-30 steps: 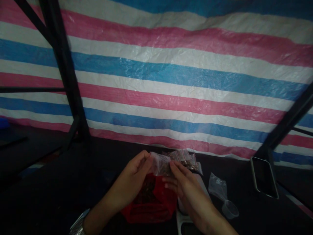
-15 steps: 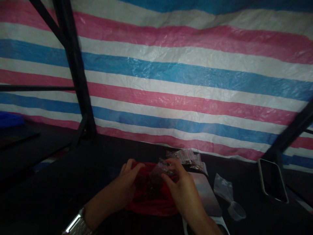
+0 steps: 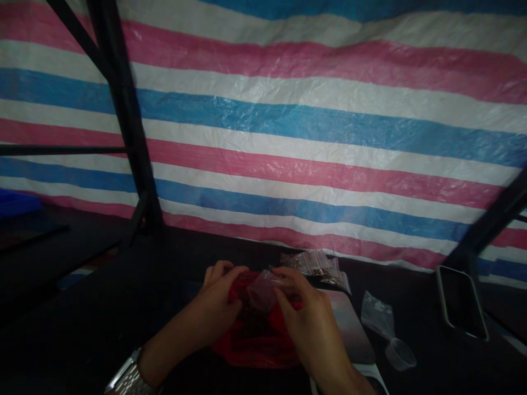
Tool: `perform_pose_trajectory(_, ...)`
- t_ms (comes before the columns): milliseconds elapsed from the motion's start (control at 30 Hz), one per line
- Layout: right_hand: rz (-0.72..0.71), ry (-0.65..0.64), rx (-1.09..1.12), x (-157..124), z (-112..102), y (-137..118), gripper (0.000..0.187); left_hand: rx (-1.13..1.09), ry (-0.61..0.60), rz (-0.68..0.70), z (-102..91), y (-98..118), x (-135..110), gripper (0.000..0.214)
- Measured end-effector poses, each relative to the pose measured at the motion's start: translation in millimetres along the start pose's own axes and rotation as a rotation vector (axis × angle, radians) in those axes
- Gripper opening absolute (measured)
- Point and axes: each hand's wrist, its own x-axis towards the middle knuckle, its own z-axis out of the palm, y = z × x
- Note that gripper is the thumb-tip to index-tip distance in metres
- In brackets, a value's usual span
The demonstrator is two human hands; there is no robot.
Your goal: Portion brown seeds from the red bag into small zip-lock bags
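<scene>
A red plastic bag [image 3: 255,348] lies opened out on the dark table, its inside too dim to make out. My left hand [image 3: 218,304], with a metal watch [image 3: 134,376] on the wrist, has its fingers closed on the bag's left rim. Over the bag's mouth is a crumpled clear plastic bag [image 3: 263,291]. My right hand [image 3: 307,312] pinches that clear bag at its right side, fingertips partly hidden. Partly under my right forearm is a flat scale [image 3: 349,326] with a silver-grey plate.
Several small zip bags [image 3: 317,264] with brownish contents lie behind the scale. To the right are a clear bag [image 3: 376,312], a small clear scoop [image 3: 400,354] and a phone [image 3: 461,302]. Dark metal posts [image 3: 127,120] stand before a striped tarp [image 3: 308,131]. A blue tray [image 3: 18,203] sits far left.
The clear bag has shifted slightly left and spread out over the red bag's mouth. My left fingers have closed in on the red bag's rim.
</scene>
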Motion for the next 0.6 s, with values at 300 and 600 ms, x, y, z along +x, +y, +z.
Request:
perform_pose_trajectory(300,-0.029,0.066,0.061,1,-3,4,0.03,0.024,-0.046,0.085,-0.4,23,7,0.025)
perform_pose_trajectory(600,0.113,0.221,0.186,22,-55,11,0.037,-0.103,0.07,0.141,10.6,37,18,0.032)
